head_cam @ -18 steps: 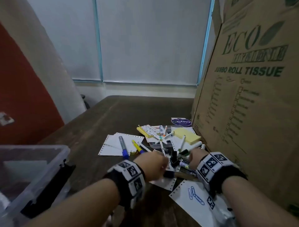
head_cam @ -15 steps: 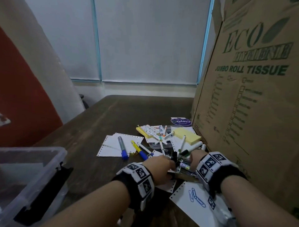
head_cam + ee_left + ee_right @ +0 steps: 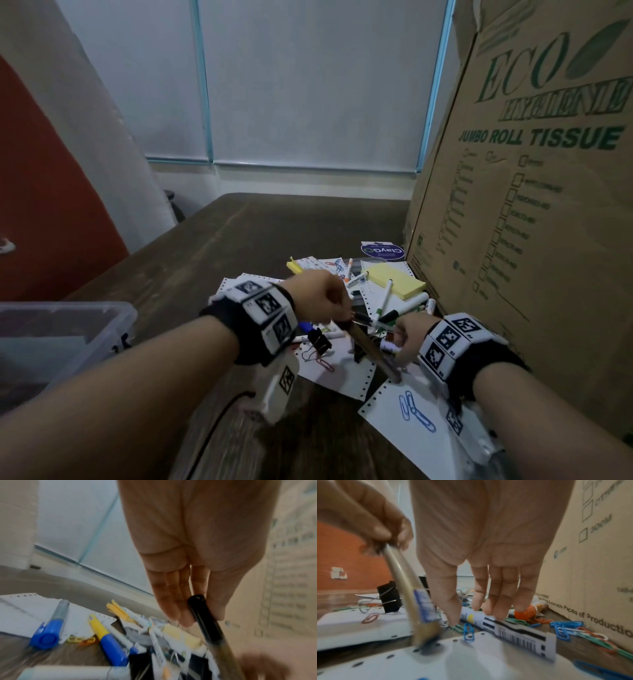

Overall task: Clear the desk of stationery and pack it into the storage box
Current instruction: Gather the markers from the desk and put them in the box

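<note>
My left hand (image 3: 344, 317) is raised above the stationery pile, and its fingers (image 3: 173, 601) and thumb pinch a tan marker with a black cap (image 3: 204, 616). The marker (image 3: 371, 349) slants down toward the right, its lower end over a white sheet (image 3: 406, 588). My right hand (image 3: 397, 346) reaches down into the pile, thumb and fingertips (image 3: 498, 609) pinching a white marker with a barcode label (image 3: 513, 630) that lies on the desk. The clear plastic storage box (image 3: 85, 329) stands at the left edge of the desk.
A tall cardboard carton (image 3: 531, 205) walls off the right side. The pile holds a yellow sticky pad (image 3: 397, 279), a black binder clip (image 3: 320, 342), blue markers (image 3: 49, 628), several white pens, perforated sheets (image 3: 387, 421) and loose paper clips (image 3: 565, 627).
My left hand has risen out of the pile with the tan marker pinched in it. My right hand has stayed low at the pile's near right side.
</note>
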The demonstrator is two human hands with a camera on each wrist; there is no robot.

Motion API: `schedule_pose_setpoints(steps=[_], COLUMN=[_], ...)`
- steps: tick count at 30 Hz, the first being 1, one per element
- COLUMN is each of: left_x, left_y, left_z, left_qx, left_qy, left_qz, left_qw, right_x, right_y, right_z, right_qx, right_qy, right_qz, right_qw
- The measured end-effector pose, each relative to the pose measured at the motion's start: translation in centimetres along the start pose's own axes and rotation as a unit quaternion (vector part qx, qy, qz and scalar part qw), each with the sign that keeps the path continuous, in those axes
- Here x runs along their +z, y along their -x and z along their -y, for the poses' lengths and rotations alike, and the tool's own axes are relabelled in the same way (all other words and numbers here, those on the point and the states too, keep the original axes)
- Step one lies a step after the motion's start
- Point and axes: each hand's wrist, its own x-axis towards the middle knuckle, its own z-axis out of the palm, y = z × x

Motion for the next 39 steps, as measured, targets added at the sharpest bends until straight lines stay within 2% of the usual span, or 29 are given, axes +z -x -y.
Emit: schedule_pose_setpoints(steps=[4,8,10,12,13,15,17,20,22,23,24,26,27,29,30,31,33,34,36,38,39], left_x=[-3.4,-4.9,-4.9,-4.8,-4.8,-4.9,-5.2,-5.6,-5.4,-5.3,-5.0,-4.5,-4.2,-3.7,-3.4,-3.0,-2.3,-1.8,-0.5,1.1,1.7], left_y=[0.5,0.8,0.9,1.0,1.0,1.0,1.0,1.2,1.0,0.8,0.5,-0.2,-0.5,-1.2,-1.6,-2.0,-2.6,-2.9,-3.5,-3.9,-4.1], left_z=[0.3,1.2,1.5,1.7,1.7,1.8,1.7,1.2,0.8,0.5,0.3,0.0,-0.1,0.2,0.6,1.2,2.8,3.8,5.6,7.0,7.4], left_qx=[-0.028,-0.062,-0.073,-0.080,-0.081,-0.083,-0.086,-0.077,-0.050,-0.033,-0.015,0.010,0.017,0.014,0.000,-0.022,-0.058,-0.067,-0.077,-0.084,-0.080], left_qy=[0.145,0.226,0.231,0.236,0.239,0.238,0.247,0.283,0.317,0.339,0.362,0.408,0.425,0.430,0.398,0.330,0.103,-0.017,-0.178,-0.242,-0.259], left_qz=[-0.093,-0.170,-0.187,-0.186,-0.182,-0.167,-0.145,-0.105,-0.083,-0.078,-0.078,-0.091,-0.102,-0.135,-0.156,-0.178,-0.199,-0.170,-0.046,0.059,0.085], left_qw=[0.985,0.957,0.952,0.950,0.950,0.953,0.954,0.950,0.943,0.937,0.929,0.909,0.899,0.893,0.904,0.927,0.973,0.983,0.980,0.965,0.959], right_x=[-0.4,-0.7,-0.9,-0.8,-1.2,-2.2,-3.4,-5.1,-6.4,-6.8,-7.0,-6.8,-6.7,-6.4,-6.4,-6.4,-6.5,-6.5,-6.2,-5.9,-5.8], right_y=[3.4,5.2,5.2,5.0,5.5,6.7,7.3,7.6,8.0,8.1,8.2,8.4,8.4,7.9,7.4,6.9,6.1,5.7,5.3,5.1,5.1], right_z=[1.6,2.4,2.1,1.4,1.3,1.0,0.5,0.5,1.3,1.8,2.4,3.5,4.0,4.7,4.8,4.9,4.9,4.9,4.8,4.7,4.6], right_qx=[-0.016,-0.031,-0.022,-0.014,-0.026,-0.077,-0.106,-0.138,-0.165,-0.179,-0.185,-0.198,-0.199,-0.184,-0.173,-0.162,-0.143,-0.137,-0.134,-0.141,-0.151], right_qy=[0.023,0.033,0.031,0.030,0.006,-0.066,-0.223,-0.487,-0.593,-0.621,-0.631,-0.601,-0.576,-0.550,-0.549,-0.546,-0.556,-0.585,-0.655,-0.686,-0.692], right_qz=[-0.051,-0.073,-0.028,-0.019,-0.007,-0.027,-0.048,-0.075,-0.034,0.004,0.044,0.118,0.135,0.117,0.090,0.052,-0.013,-0.024,-0.012,0.007,0.010], right_qw=[0.998,0.996,0.999,0.999,1.000,0.995,0.968,0.859,0.787,0.763,0.752,0.765,0.781,0.806,0.813,0.820,0.818,0.799,0.744,0.713,0.706])
